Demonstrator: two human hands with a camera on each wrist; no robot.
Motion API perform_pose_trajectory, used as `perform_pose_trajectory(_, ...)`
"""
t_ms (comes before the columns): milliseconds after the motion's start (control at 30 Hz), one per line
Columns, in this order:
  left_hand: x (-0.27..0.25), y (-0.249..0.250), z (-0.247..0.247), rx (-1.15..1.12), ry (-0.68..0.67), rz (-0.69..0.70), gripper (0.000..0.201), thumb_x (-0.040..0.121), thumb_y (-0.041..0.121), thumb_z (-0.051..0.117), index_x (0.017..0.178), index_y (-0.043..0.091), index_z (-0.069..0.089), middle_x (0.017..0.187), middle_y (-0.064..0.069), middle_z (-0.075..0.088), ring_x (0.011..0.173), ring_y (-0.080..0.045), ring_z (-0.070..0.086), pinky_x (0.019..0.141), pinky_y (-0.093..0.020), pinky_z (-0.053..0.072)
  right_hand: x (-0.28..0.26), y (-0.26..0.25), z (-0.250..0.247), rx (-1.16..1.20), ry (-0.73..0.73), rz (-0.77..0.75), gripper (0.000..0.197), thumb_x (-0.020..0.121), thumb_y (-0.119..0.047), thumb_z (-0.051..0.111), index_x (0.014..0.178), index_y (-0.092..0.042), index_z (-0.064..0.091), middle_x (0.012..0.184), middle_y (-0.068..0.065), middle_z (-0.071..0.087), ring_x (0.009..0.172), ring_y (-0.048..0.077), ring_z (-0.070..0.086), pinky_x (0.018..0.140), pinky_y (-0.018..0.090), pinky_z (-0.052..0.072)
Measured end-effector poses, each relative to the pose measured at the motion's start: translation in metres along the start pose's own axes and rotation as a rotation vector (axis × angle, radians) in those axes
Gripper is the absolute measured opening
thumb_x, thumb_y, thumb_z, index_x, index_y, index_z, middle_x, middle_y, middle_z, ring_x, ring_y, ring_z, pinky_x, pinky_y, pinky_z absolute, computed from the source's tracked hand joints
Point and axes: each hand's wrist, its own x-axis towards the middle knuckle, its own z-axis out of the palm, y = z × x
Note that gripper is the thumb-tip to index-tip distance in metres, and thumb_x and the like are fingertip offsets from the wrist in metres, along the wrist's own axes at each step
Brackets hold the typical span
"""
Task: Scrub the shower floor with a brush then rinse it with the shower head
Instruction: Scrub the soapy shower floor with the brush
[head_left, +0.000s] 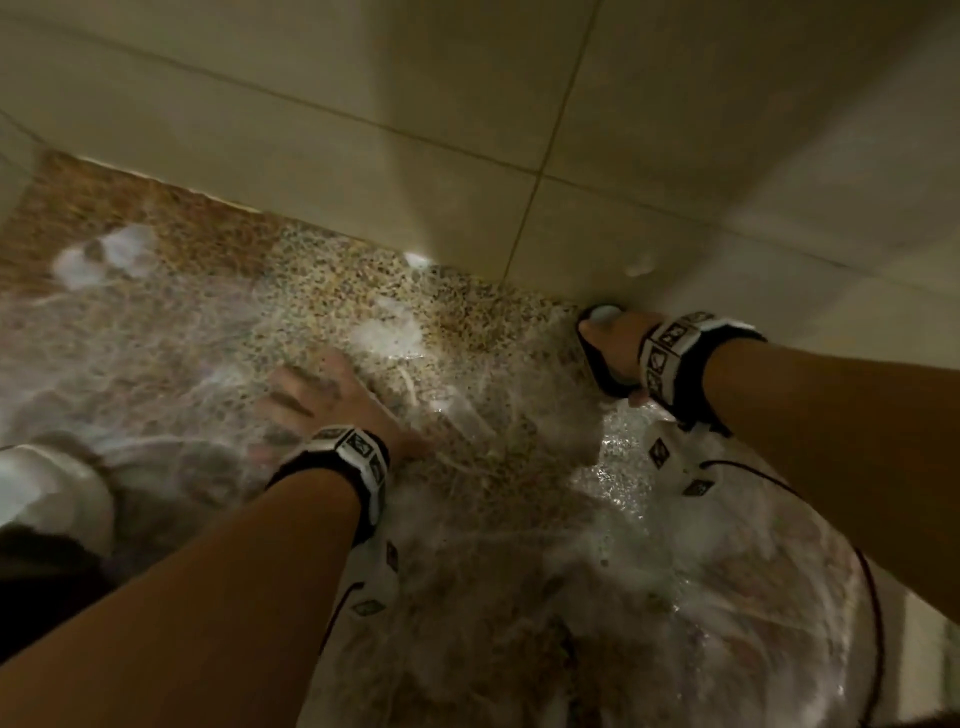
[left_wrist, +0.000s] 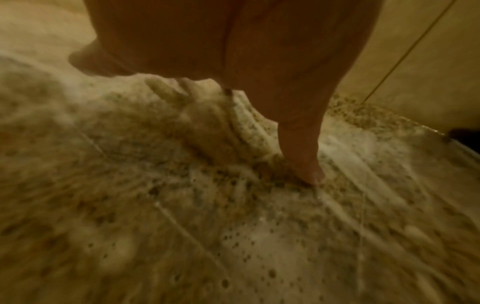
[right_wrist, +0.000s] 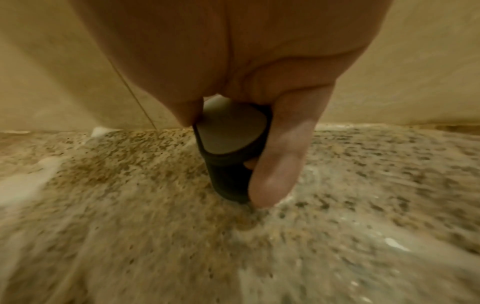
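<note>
My right hand grips a black scrub brush with a pale grey top, held down on the speckled shower floor close to the tiled wall. The right wrist view shows the brush upright between my thumb and fingers, its lower end on the floor. My left hand lies on the wet, foamy floor with fingers spread and holds nothing. In the left wrist view its thumb touches the floor and the fingers are blurred and covered in foam. No shower head is in view.
Beige wall tiles meet the floor along the far edge. White foam patches lie at the far left and streaks of suds cover the near floor. A pale rounded shape sits at the left edge.
</note>
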Motion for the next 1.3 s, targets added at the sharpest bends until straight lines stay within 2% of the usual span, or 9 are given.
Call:
perform_pose_trajectory(100, 0.014, -0.002, 0.004, 0.006, -0.036, 0.010, 0.166, 0.055, 0.078, 0.087, 0.148, 0.035, -0.044, 0.155, -0.021, -0.049, 0.146, -0.055, -0.033, 0.116, -0.079, 0.008, -0.012, -0.018, 0.011, -0.153, 0.107, -0.114, 0.050, 0.108, -0.050, 0.027, 0.115, -0.012, 0.058, 0.106, 0.020, 0.068, 0.097, 0.038, 0.066, 0.094, 0.047, 0.053)
perform_pose_trajectory(233, 0.014, -0.007, 0.002, 0.004, -0.067, 0.051, 0.167, 0.054, 0.078, 0.087, 0.147, 0.037, -0.045, 0.155, -0.022, -0.049, 0.146, -0.056, -0.032, 0.117, -0.078, 0.006, -0.008, -0.056, 0.040, -0.167, 0.170, -0.262, 0.060, 0.100, -0.064, 0.029, 0.119, -0.017, 0.061, 0.113, 0.016, 0.067, 0.102, 0.035, 0.064, 0.087, 0.037, 0.047)
perform_pose_trajectory(333, 0.010, -0.007, -0.001, 0.004, -0.061, 0.058, 0.158, 0.062, 0.077, 0.083, 0.149, 0.038, -0.043, 0.157, -0.021, -0.046, 0.148, -0.055, -0.029, 0.118, -0.077, 0.008, -0.020, -0.090, 0.092, -0.127, 0.039, -0.411, 0.057, 0.094, -0.065, 0.040, 0.123, -0.020, 0.061, 0.119, 0.007, 0.068, 0.091, 0.026, 0.064, 0.075, 0.032, 0.046)
perform_pose_trajectory(433, 0.007, -0.011, -0.006, -0.001, -0.072, 0.066, 0.148, 0.071, 0.077, 0.078, 0.151, 0.040, -0.040, 0.159, -0.017, -0.044, 0.150, -0.052, -0.028, 0.119, -0.074, 0.011, -0.052, -0.087, 0.127, -0.276, -0.107, -0.405, 0.078, 0.094, -0.067, 0.046, 0.148, -0.011, 0.039, 0.135, 0.012, 0.059, 0.111, 0.033, 0.060, 0.082, 0.034, 0.047)
perform_pose_trajectory(567, 0.007, -0.030, -0.018, -0.046, -0.108, 0.111, 0.159, 0.057, 0.081, 0.083, 0.152, 0.043, -0.038, 0.160, -0.010, -0.046, 0.152, -0.047, -0.028, 0.120, -0.072, 0.011, -0.032, -0.051, 0.077, -0.176, 0.061, -0.229, 0.055, 0.089, -0.066, 0.050, 0.117, -0.019, 0.054, 0.107, 0.006, 0.062, 0.093, 0.030, 0.059, 0.081, 0.034, 0.046)
perform_pose_trajectory(633, 0.012, -0.038, -0.024, -0.049, -0.110, 0.114, 0.159, 0.054, 0.083, 0.083, 0.152, 0.044, -0.037, 0.159, -0.010, -0.047, 0.152, -0.048, -0.027, 0.121, -0.070, 0.012, -0.019, -0.040, 0.048, -0.120, 0.217, -0.093, 0.056, 0.085, -0.068, 0.046, 0.108, -0.018, 0.059, 0.113, 0.013, 0.067, 0.093, 0.035, 0.063, 0.080, 0.037, 0.047)
perform_pose_trajectory(833, 0.009, -0.045, -0.050, -0.091, -0.071, 0.091, 0.153, 0.062, 0.075, 0.085, 0.156, 0.041, -0.032, 0.164, -0.011, -0.039, 0.154, -0.046, -0.022, 0.120, -0.071, 0.014, -0.047, -0.055, 0.034, -0.077, 0.223, -0.171, 0.056, 0.093, -0.063, 0.040, 0.082, -0.012, 0.058, 0.080, 0.015, 0.070, 0.076, 0.037, 0.068, 0.083, 0.051, 0.057)
perform_pose_trajectory(1100, -0.011, -0.028, -0.092, -0.203, -0.099, 0.128, 0.154, 0.063, 0.076, 0.083, 0.156, 0.037, -0.033, 0.165, -0.014, -0.036, 0.155, -0.048, -0.016, 0.123, -0.067, 0.014, -0.096, -0.092, -0.004, -0.243, 0.254, -0.282, 0.056, 0.094, -0.069, 0.040, 0.079, -0.018, 0.057, 0.078, 0.016, 0.072, 0.070, 0.040, 0.070, 0.078, 0.052, 0.059)
perform_pose_trajectory(1300, -0.005, -0.059, -0.063, -0.240, -0.095, 0.094, 0.147, 0.066, 0.076, 0.082, 0.159, 0.040, -0.025, 0.166, -0.012, -0.036, 0.155, -0.047, -0.016, 0.122, -0.069, 0.015, -0.073, -0.086, 0.027, -0.274, 0.173, -0.232, 0.069, 0.093, -0.070, 0.033, 0.076, -0.011, 0.064, 0.072, 0.018, 0.073, 0.068, 0.042, 0.071, 0.080, 0.052, 0.059)
